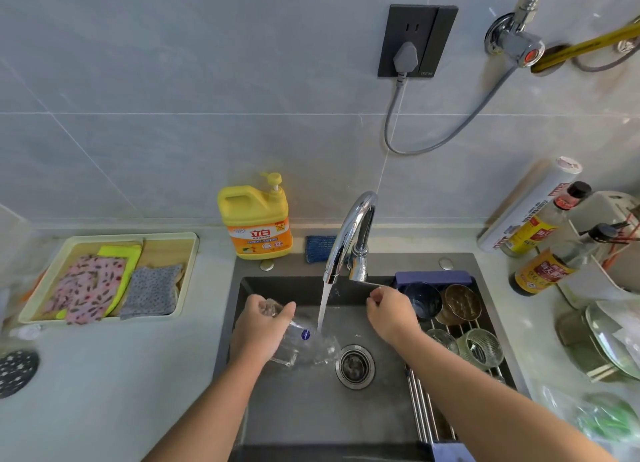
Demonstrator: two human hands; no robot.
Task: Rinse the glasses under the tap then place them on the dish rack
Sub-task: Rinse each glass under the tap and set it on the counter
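The left hand (258,326) is grasping a clear glass (299,342), tilting it mouth-first under the tap (349,233) so the stream is flushing it, while the right hand (389,314) is hovering curled beside the tap's lever, its grip unclear.

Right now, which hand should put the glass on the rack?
Left, probably. The left hand grips the glass under the water, so no handover is needed. The right hand is nearer the rack but pinches the tap lever.
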